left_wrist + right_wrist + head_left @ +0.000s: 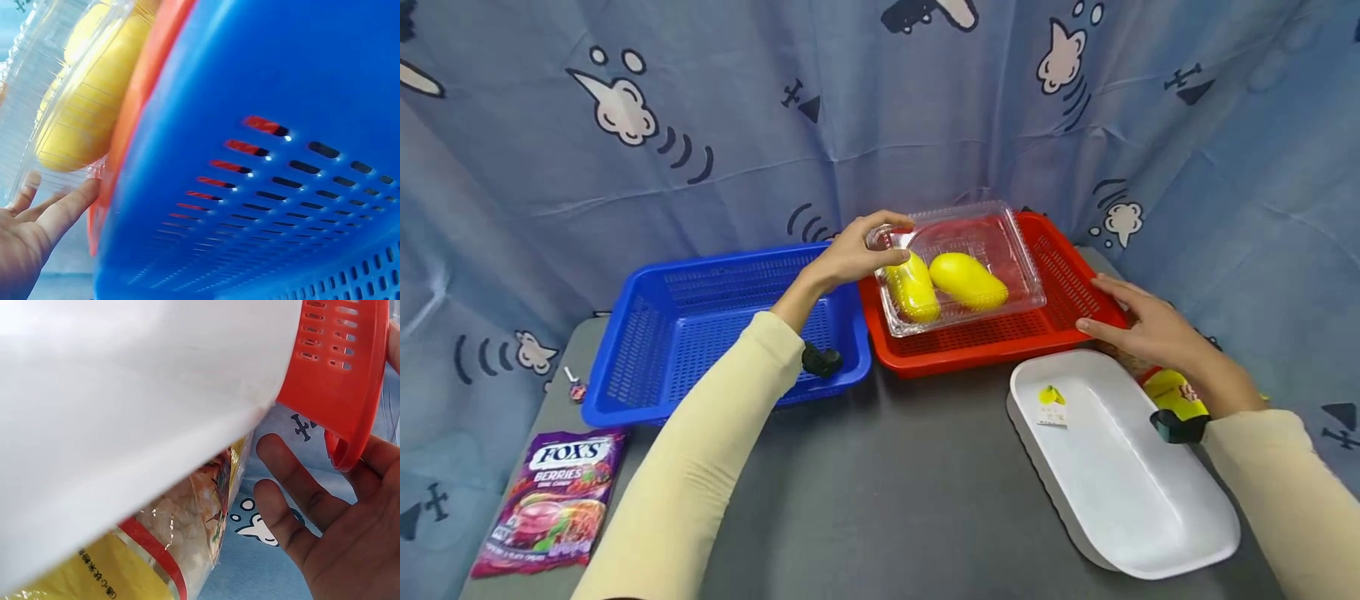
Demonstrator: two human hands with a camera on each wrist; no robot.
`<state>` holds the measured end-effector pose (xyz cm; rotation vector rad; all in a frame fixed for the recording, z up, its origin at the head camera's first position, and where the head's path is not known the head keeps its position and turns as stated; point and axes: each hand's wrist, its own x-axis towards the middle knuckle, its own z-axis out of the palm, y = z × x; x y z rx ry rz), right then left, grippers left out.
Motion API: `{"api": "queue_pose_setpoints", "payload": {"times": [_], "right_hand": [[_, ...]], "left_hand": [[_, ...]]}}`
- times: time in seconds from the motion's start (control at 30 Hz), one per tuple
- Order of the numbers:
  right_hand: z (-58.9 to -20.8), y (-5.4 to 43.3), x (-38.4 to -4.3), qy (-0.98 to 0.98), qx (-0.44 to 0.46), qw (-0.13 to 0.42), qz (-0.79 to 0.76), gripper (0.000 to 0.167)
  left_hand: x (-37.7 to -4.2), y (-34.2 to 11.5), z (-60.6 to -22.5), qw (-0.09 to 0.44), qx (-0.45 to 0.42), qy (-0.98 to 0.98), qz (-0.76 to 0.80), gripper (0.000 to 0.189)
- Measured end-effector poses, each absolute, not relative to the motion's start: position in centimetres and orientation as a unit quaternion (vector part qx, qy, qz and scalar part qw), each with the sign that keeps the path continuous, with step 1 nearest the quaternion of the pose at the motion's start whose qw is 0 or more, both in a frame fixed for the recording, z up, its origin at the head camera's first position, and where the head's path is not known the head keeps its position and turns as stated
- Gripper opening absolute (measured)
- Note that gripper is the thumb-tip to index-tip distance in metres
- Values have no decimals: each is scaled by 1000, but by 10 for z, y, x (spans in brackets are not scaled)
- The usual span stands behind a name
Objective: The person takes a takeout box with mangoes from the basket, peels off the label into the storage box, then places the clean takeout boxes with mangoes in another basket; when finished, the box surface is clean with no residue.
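A clear plastic clamshell box (1017, 260) holds two yellow mangoes (970, 281) and sits tilted in the red basket (1063, 296), overlapping most of its left part. At the box's left end, my left hand (850, 250) holds it, thumb and fingers over that edge; the left wrist view shows fingertips right at the plastic below a mango (94, 106). My right hand (1157, 333) is at the basket's right end, thumb and index finger about the rim (365, 394). Its other fingers (287, 512) stretch out beneath, away from the rim.
A blue basket (647, 287) stands left of the red one. Nearer right is a white tray (1135, 492) with a small label, a yellow packet (1172, 392) behind it. A purple candy bag (553, 500) and a lollipop (576, 389) lie left. A patterned curtain (737, 100) hangs behind.
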<state>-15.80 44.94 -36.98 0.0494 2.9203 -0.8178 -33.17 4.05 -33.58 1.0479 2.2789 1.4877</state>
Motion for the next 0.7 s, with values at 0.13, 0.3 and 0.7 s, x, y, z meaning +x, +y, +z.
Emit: {"api": "queue_pose_setpoints", "payload": {"times": [0.13, 0.3, 0.7], "right_hand": [[-370, 450, -157, 962, 17, 55, -267, 95], [-371, 451, -157, 963, 19, 51, -264, 96], [-372, 448, -157, 963, 13, 41, -266, 93]], "left_hand": [[-333, 43, -340, 109, 354, 781, 503, 48], [-335, 47, -344, 103, 377, 779, 491, 48], [-334, 51, -344, 114, 367, 828, 408, 49]]}}
